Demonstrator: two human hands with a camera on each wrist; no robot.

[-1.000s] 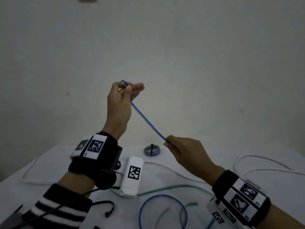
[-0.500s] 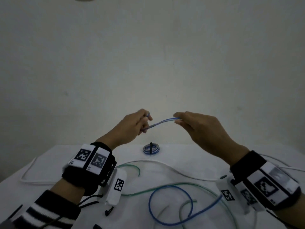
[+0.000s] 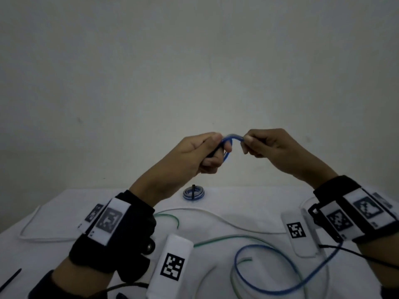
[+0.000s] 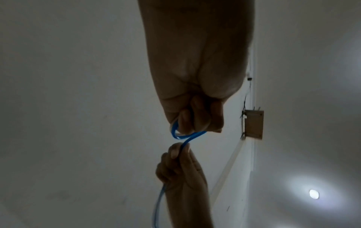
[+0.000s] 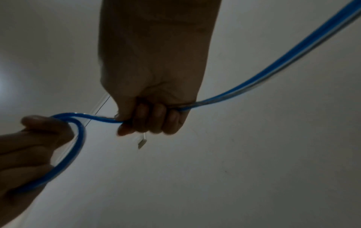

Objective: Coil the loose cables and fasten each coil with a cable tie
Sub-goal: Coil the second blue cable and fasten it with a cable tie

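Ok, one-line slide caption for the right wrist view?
Right hand feeds the blue cable toward the left hand, which holds a first loop.

Both hands pinching blue cable

The blue cable vanishes inside both fists, and its loose end runs beyond the near edge.

both hands raised close together, left grip & right grip curled tight
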